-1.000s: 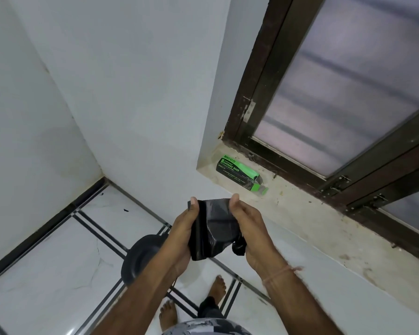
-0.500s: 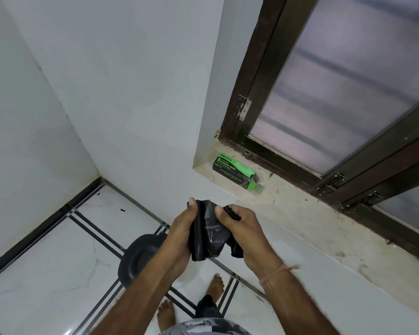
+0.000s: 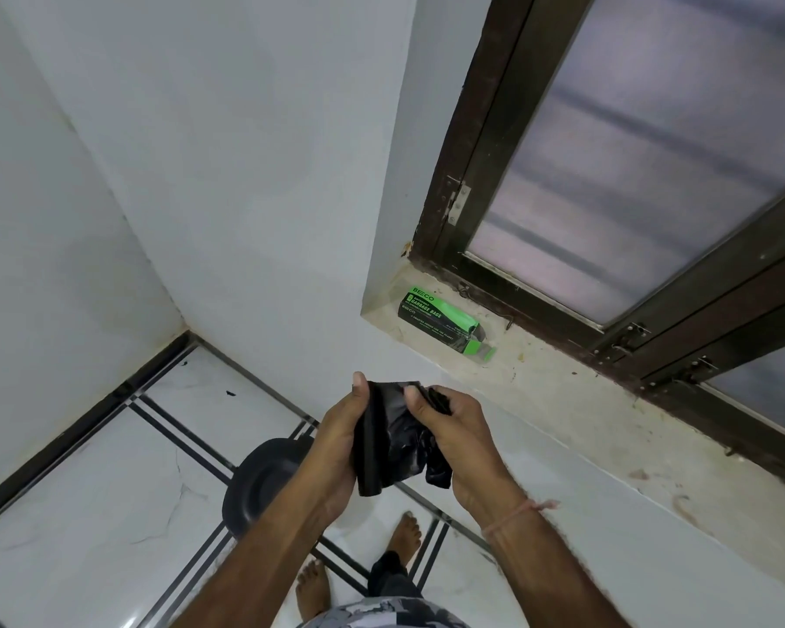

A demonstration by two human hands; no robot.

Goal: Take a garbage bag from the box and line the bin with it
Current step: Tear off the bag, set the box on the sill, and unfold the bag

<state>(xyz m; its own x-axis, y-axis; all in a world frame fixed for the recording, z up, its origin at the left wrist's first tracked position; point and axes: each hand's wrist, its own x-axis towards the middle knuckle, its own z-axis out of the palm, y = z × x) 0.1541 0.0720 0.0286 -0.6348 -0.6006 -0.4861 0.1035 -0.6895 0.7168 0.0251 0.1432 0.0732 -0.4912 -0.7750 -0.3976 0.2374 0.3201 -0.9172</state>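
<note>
While my left hand [image 3: 336, 441] clamps one side of the crumpled black plastic garbage bag [image 3: 393, 439], thumb up along its edge and palm wrapped round the fold, my right hand [image 3: 456, 439] pinches the other side, thumb pressed on the top of the film and fingers curled behind it. Both forearms reach forward from my body, wrists close together, the bag bunched between them in mid-air above the floor. A thin pinkish thread [image 3: 515, 514] circles my right wrist.

Against half a second ago, my right thumb has slid further across the top of the bag, and the bundle looks a little more rumpled; my left hand sits much as it did.

Below my left forearm the round black plastic bin [image 3: 257, 480] stands on the white marble floor [image 3: 87, 514] with dark inlay lines, partly hidden by my arm. My bare feet are just beside it. Ahead and to the right, the green and black cardboard garbage bag box [image 3: 440, 321] lies on the stained stone windowsill [image 3: 585, 401], its end flap open, near the brown window frame [image 3: 495, 151]. White walls [image 3: 223, 174] meet in a corner at left, leaving open floor there.
</note>
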